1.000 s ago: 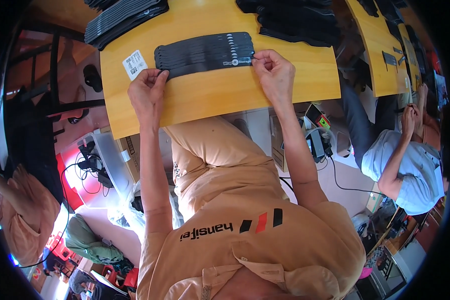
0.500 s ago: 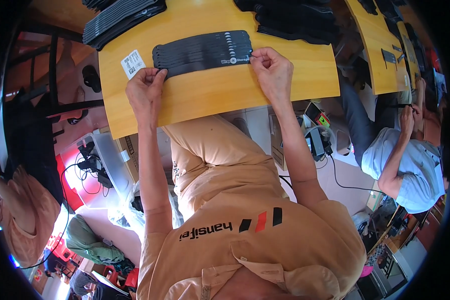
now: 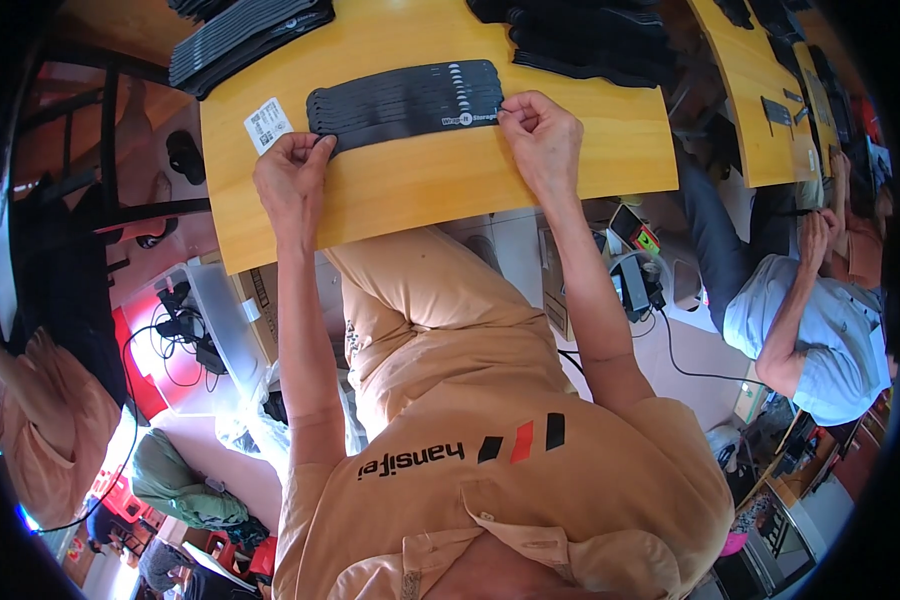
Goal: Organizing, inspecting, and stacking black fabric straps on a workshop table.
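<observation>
A fanned stack of black storage straps lies on the yellow table, each strap overlapping the one behind it. My left hand pinches the left end of the nearest strap between thumb and fingers. At the strap's other end, the fingertips of my right hand are closed on the corner beside the white print. The strap lies straight between both hands, along the front of the stack. A white label sheet with black print rests just behind my left hand.
Further back are a pile of black straps at the left and dark strap bundles at the right. A clear plastic bin with cables stands below. To the right, a person in a light blue shirt works at another table.
Almost nothing differs. My right hand has shifted very slightly to the left along the strap's end, while my left hand keeps its pinch.
</observation>
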The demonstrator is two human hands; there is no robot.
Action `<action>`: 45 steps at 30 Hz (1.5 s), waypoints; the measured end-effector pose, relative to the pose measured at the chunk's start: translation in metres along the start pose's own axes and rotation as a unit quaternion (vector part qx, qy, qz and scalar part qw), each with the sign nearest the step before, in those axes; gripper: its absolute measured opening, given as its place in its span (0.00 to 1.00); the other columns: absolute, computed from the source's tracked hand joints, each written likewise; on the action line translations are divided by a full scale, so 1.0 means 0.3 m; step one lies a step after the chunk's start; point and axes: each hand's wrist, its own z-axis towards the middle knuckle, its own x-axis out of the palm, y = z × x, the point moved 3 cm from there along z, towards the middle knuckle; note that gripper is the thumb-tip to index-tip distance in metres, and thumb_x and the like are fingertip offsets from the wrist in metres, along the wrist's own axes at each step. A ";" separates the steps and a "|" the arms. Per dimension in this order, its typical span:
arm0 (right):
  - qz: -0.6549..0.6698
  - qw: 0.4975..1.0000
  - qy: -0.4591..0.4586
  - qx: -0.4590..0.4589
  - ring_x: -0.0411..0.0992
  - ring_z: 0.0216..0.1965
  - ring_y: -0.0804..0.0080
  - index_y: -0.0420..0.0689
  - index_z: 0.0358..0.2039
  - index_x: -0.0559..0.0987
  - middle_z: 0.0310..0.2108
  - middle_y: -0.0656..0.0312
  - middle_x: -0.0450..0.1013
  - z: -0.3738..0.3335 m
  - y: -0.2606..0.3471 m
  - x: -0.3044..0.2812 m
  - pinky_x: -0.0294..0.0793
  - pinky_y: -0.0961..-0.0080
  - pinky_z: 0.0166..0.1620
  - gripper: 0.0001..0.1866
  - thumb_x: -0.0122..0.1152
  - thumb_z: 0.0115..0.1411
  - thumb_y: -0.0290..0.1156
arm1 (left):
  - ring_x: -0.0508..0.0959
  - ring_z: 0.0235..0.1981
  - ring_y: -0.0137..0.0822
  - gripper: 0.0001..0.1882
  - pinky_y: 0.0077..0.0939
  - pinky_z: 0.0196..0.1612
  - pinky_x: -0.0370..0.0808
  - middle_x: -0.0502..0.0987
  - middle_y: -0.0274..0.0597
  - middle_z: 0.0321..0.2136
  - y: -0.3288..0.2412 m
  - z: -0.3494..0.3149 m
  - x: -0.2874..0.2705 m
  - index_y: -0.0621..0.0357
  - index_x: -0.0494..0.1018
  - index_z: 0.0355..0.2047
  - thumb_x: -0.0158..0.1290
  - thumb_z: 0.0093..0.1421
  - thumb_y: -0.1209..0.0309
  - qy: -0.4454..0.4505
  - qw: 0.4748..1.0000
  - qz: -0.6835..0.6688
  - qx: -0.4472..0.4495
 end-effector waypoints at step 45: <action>-0.340 0.872 0.093 -0.338 0.51 0.62 0.61 0.47 0.58 0.62 0.61 0.57 0.54 0.067 0.040 0.206 0.48 0.56 0.61 0.27 0.45 0.61 0.46 | 0.55 0.61 0.41 0.32 0.51 0.60 0.48 0.56 0.47 0.60 -0.102 -0.002 0.250 0.61 0.56 0.59 0.40 0.61 0.51 -0.036 0.848 0.356 0.390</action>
